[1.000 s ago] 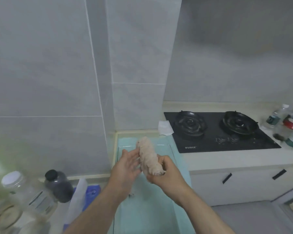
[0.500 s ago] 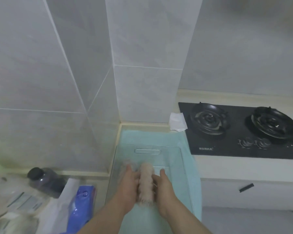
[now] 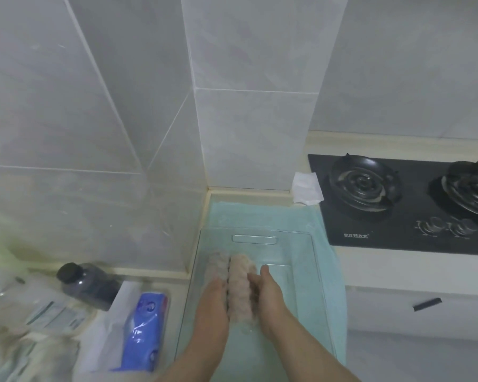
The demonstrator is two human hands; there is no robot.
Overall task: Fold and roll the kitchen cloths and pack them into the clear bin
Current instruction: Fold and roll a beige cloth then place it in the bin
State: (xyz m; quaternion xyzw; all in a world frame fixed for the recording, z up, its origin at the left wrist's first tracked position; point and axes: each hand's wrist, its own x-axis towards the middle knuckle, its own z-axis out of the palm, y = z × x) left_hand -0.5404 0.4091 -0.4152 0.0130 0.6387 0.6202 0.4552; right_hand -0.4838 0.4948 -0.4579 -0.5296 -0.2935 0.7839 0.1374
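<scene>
Dark-tinted bottle (image 3: 79, 282) and blue packet (image 3: 145, 321) are recorded on the counter at the far left, well apart from the work. Further right, the clear bin (image 3: 259, 230) is found standing on a green towel (image 3: 323, 244), and the work is being done inside it.

The left hand (image 3: 213, 304) is laid flat against the left side of the rolled cloth (image 3: 240, 290), fingers straight and pointing away from the person. The rolled cloth lies lengthwise on the bin floor, in the bin's left half. A paler roll (image 3: 218, 264) appears to lie just beside it on the left, though it is blurred. The right hand (image 3: 269, 295) is pressed against the right side, fingers extended along it; whether any are tucked beneath cannot be told. The rolled cloth is thus squeezed between two palms, not pinched.

The step is judged to be the seating of the rolled cloth. It is recommended that pressure be applied evenly from both sides, that the rolled cloth be slid tight against its neighbour, and that the hands be drawn off one at a time. Unrolling on release is judged the main risk.

A white tissue (image 3: 306, 188) and the hob (image 3: 397, 205), at the right, are not involved.
</scene>
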